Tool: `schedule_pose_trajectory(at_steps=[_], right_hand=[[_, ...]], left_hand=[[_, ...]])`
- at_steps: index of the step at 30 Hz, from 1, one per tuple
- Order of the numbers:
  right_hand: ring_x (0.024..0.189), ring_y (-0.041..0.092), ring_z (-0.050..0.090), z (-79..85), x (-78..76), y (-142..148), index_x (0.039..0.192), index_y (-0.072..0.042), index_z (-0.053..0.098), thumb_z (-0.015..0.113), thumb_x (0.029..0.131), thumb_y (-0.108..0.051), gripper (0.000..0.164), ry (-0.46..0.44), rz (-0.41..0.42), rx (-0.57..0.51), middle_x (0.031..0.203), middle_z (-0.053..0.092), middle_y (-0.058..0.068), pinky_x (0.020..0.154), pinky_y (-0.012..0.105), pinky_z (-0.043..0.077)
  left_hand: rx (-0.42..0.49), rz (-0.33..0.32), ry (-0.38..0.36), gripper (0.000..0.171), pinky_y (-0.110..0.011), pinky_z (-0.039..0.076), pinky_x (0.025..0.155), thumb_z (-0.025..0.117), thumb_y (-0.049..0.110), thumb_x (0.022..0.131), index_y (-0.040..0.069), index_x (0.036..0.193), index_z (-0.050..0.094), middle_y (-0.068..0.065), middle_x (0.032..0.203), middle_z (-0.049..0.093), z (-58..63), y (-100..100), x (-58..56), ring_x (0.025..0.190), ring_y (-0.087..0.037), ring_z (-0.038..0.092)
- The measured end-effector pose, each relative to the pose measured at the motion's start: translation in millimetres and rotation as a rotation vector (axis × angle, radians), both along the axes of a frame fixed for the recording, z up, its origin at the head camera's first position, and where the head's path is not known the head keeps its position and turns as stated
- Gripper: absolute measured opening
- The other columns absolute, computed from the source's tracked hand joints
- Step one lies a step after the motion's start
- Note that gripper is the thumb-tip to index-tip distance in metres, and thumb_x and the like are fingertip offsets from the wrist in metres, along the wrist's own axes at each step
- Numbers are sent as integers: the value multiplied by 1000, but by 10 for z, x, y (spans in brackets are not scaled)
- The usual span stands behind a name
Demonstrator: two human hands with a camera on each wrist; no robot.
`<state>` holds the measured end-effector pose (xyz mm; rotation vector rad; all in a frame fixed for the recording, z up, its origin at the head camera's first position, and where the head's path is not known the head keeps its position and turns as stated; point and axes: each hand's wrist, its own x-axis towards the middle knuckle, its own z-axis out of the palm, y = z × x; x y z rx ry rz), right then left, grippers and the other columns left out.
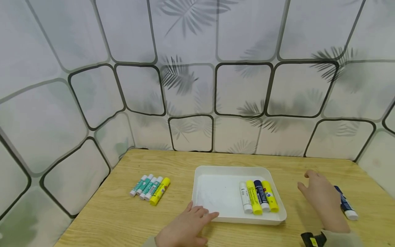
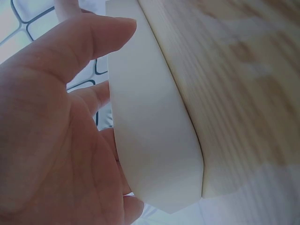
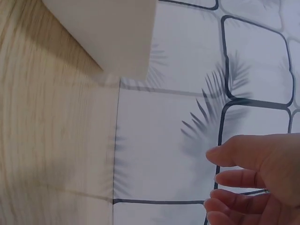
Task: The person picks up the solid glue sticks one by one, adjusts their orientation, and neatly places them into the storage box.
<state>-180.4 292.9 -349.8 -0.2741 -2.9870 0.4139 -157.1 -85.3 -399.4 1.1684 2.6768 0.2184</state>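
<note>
In the head view my left hand (image 1: 188, 226) is at the front left of the white tray (image 1: 216, 218), fingers extended over its rim. The left wrist view shows the thumb (image 2: 112, 35) across the outside of the tray wall, with other fingers partly hidden behind it. My right hand (image 1: 322, 199) is over the table right of the tray, fingers loosely bent and holding nothing. A navy glue stick (image 1: 346, 203) with a white cap lies beside it, partly hidden by the hand. White (image 1: 245, 197), yellow (image 1: 254, 197) and navy (image 1: 261, 195) glue sticks lie along the tray's right side.
Left of the tray, several teal-and-white glue sticks (image 1: 147, 186) lie side by side with a yellow glue stick (image 1: 160, 191). The wooden table (image 1: 108, 212) ends at a patterned curtain (image 1: 191, 133) at the back and left.
</note>
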Motion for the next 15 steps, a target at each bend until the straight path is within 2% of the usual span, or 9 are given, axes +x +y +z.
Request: schedule_pose_trajectory(at_steps=[3, 8, 15], right_hand=[[65, 30, 53, -22, -1, 86, 106, 10, 46, 61, 80, -23, 45, 8, 1, -4, 95, 50, 30, 43, 36, 40], [73, 39, 53, -82, -18, 291, 107, 12, 44, 59, 82, -25, 47, -13, -7, -15, 98, 48, 33, 45, 40, 41], [80, 45, 51, -166, -35, 575, 106, 12, 44, 58, 81, -25, 47, -59, -96, -32, 97, 49, 32, 49, 44, 43]], left_hand=[[-1, 0, 1, 64, -48, 24, 99, 63, 38, 77, 30, 134, 34, 8, 120, 46, 3, 1, 6, 113, -11, 39], [2, -2, 5, 65, -48, 24, 99, 63, 38, 77, 30, 134, 34, 8, 120, 46, 10, 2, 11, 113, -11, 39], [6, 5, -1, 65, -49, 24, 99, 63, 37, 77, 30, 134, 34, 8, 120, 46, 19, 6, 18, 114, -12, 38]])
